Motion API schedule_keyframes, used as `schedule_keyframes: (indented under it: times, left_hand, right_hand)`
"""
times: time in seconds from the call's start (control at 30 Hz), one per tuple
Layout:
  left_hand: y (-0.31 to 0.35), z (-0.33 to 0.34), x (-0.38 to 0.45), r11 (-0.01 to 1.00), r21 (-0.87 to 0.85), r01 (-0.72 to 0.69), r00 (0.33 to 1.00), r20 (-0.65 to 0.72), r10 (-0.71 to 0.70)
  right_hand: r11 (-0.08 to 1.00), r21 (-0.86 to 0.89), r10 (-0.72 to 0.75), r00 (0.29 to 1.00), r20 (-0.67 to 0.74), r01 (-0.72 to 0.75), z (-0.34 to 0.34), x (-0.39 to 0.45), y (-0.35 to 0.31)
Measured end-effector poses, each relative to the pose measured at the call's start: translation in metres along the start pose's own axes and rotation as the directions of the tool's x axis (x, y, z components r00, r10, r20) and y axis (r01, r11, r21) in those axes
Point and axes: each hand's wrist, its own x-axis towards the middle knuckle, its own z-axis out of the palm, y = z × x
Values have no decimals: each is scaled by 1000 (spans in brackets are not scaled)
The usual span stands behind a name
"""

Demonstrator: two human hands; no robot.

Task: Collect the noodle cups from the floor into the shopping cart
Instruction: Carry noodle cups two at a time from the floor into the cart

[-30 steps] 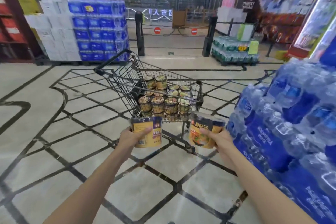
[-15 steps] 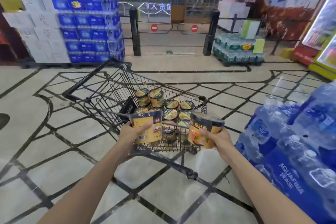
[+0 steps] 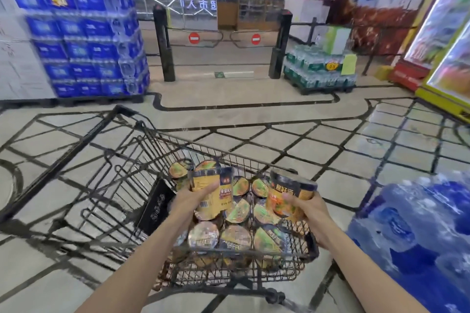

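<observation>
Your left hand (image 3: 189, 202) has its grip wrapped round the yellow noodle cup (image 3: 213, 192), and your right hand (image 3: 309, 208) clasps the dark-lidded noodle cup (image 3: 288, 194); both are held upright over the shopping cart (image 3: 256, 253), evidently for lowering in. Beneath them, the cups already in the cart (image 3: 235, 221) sit lids up, packed against the near end, so free basket lies further left. Beyond, the tiled floor (image 3: 292, 129) shows no cups in view.

We see even, bright indoor light and soft shadows. A lit display case (image 3: 442, 33) glows at right. Motion blur smears the blue water packs (image 3: 84, 40), and the wide lens bends the floor lines (image 3: 254, 107).
</observation>
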Motion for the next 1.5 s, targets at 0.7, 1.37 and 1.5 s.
schedule_keyframes:
  times: [0.7, 1.37, 1.5]
  left_hand:
    - [-2, 74, 189, 970, 236, 59, 996, 56, -74]
    - [-102, 116, 268, 983, 180, -46, 998, -29, 52]
    - [-115, 119, 280, 980, 188, -66, 995, -58, 78]
  right_hand:
    - [957, -249, 140, 989, -46, -147, 42, 195, 48]
    - [944, -323, 12, 986, -165, -66, 50, 266, 139]
    - [957, -285, -4, 983, -185, -50, 56, 273, 148]
